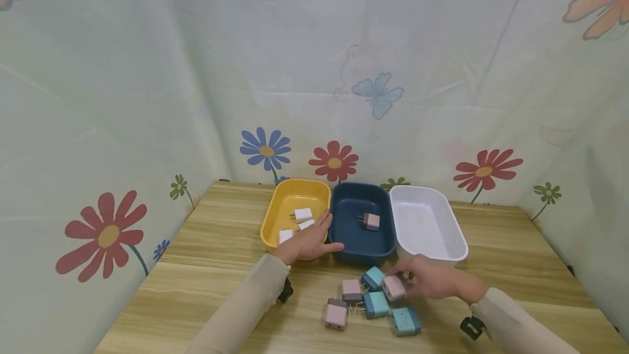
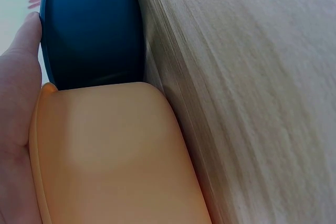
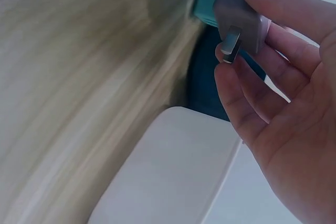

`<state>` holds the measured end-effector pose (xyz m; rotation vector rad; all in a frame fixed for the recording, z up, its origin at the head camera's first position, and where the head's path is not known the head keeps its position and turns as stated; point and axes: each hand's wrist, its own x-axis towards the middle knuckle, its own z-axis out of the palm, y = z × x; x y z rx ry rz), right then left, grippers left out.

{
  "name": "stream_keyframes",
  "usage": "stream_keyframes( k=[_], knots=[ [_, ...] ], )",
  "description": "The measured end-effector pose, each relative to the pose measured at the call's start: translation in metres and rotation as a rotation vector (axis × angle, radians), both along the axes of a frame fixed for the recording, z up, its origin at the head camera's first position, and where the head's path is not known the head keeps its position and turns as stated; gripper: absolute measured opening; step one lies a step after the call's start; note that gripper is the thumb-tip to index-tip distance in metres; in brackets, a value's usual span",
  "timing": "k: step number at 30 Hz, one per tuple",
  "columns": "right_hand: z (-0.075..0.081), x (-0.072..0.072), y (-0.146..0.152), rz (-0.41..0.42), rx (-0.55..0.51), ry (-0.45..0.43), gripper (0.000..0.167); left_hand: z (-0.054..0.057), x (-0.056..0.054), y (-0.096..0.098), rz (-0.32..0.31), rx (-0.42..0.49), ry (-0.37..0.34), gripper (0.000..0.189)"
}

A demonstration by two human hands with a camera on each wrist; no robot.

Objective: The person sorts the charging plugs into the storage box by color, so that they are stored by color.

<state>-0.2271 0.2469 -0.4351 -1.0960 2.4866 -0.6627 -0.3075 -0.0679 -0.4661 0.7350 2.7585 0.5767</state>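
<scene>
Left grip (image 1: 308,239) spread, your right grip (image 1: 434,277) pinches the pink charger (image 1: 394,287) (probably light, stiff): hold its sides, not the prongs (image 3: 230,44).

Pink-and-grey pronged charger (image 3: 237,10) in right grip (image 1: 428,278)

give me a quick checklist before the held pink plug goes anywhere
1. Grip: ok, the right hand pinches the held plug.
2. Colour match: ok, the blue tray contains another pink plug.
3. Room there: ok, bare floor shows.
4. Blue rim unobstructed: not ok, the left hand lies over its left side.
5. Yellow tray all white plugs: cannot tell, partly hidden.
</scene>
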Motion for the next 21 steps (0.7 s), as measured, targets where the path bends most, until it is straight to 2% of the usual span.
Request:
stream_keyframes(
  k=[6,21],
  knots=[
    [0.007,0.0,-0.002,-0.018,-0.031,-0.015,0.039,0.001,0.001,0.0,-0.001,-0.003,-0.003,0.098],
    [0.015,-0.008,-0.005,-0.077,-0.1,0.134,0.039,0.001,0.001,0.001,0.004,-0.004,0.0,0.097]
  ],
)
